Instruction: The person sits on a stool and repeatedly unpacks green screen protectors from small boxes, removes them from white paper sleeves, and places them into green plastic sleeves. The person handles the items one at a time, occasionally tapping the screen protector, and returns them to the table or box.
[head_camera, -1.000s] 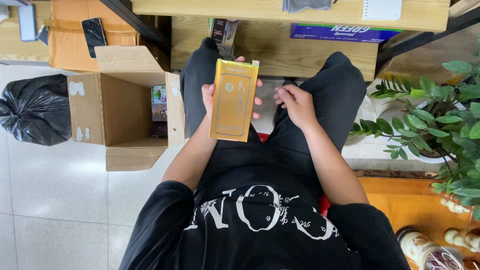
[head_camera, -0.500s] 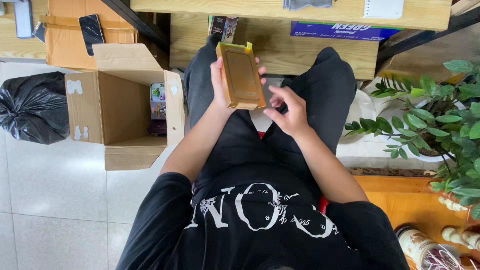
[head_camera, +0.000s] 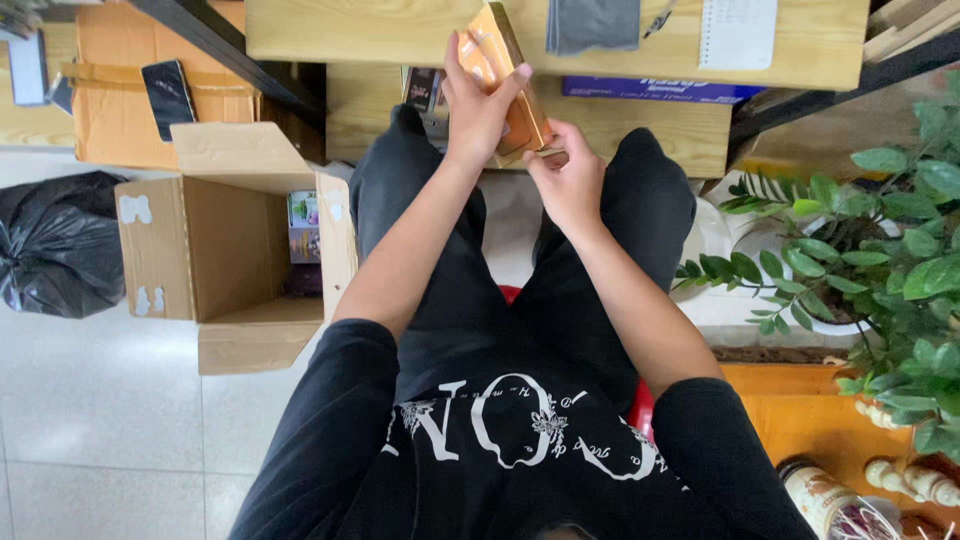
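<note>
Two hands, one flat golden carton

Both hands are up over the lap, far side of the scene, working a slim gold-orange carton (head_camera: 508, 75) held tilted on end in front of the wooden bench (head_camera: 790, 50). The left hand (head_camera: 478, 105) is wrapped around the carton's left face, fingers curled over its long edge, thumb side behind. The right hand (head_camera: 568, 180) is closed on the bottom right corner, pinching at what looks like an end flap, though I can't tell for sure whether the flap is open.

Handling-wise, my read: thin glossy paperboard, so light, fairly stiff along the long edges but easy to dent on the broad faces. The shiny finish probably makes it a bit slick. Best grip is across the narrow sides or at the corners, like it's being held now, not squeezing the big flat panels.

Containers: on the floor at left sits an open brown cardboard box (head_camera: 235, 250), flaps spread, turned so its opening faces the person. It's mostly hollow, with a couple of small colourful packets (head_camera: 303, 225) stacked against its far right inside wall. Further left there's a tied black bin bag (head_camera: 55, 240), contents hidden. Another cardboard box (head_camera: 120, 95) stands behind it with a dark phone (head_camera: 167, 95) lying on top.

Right side has a leafy potted plant (head_camera: 880, 250), and at near right a patterned jar (head_camera: 825, 500) on an orange surface.
</note>
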